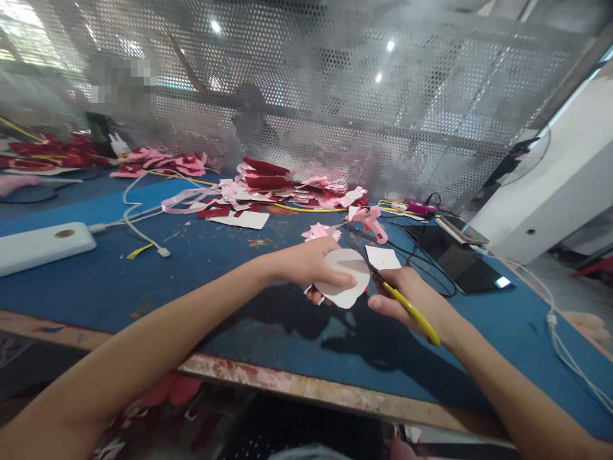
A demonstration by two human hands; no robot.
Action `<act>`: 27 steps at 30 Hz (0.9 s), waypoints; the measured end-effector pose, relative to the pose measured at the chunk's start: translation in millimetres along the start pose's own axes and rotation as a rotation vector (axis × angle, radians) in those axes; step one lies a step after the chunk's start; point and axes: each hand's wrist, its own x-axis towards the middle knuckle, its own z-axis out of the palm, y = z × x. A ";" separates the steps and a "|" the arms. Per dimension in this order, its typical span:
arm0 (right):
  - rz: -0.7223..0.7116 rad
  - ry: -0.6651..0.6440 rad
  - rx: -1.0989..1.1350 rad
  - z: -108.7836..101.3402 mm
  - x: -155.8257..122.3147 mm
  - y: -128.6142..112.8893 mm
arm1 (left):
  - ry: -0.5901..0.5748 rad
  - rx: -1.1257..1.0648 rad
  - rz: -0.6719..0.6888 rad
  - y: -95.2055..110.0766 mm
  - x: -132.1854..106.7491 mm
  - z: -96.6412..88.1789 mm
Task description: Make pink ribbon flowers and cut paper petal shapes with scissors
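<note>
My left hand (309,263) pinches a white paper cut-out (345,276) with a rounded outline, held just above the blue table (191,268). My right hand (407,299) grips yellow-handled scissors (407,305), whose blades reach up along the paper's right edge. Both hands hover over the middle of the table, close together.
A pink glue gun (370,221) lies just behind the hands. Heaps of pink and red paper pieces (282,185) sit further back. A white power strip (43,246) and cables lie at the left, a dark tablet (460,265) and phone at the right. A perforated metal screen (335,96) stands behind.
</note>
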 end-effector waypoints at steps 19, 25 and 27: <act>0.096 0.125 -0.064 8.6 2.9 -0.3 | -0.061 -0.005 -0.012 -4.8 -0.3 -11.3; 0.101 0.149 -0.130 14.0 6.5 5.2 | -0.105 -0.001 -0.036 -13.0 4.1 -17.5; 0.107 0.147 -0.131 17.0 7.8 7.4 | -0.105 0.006 -0.055 -14.5 4.9 -19.6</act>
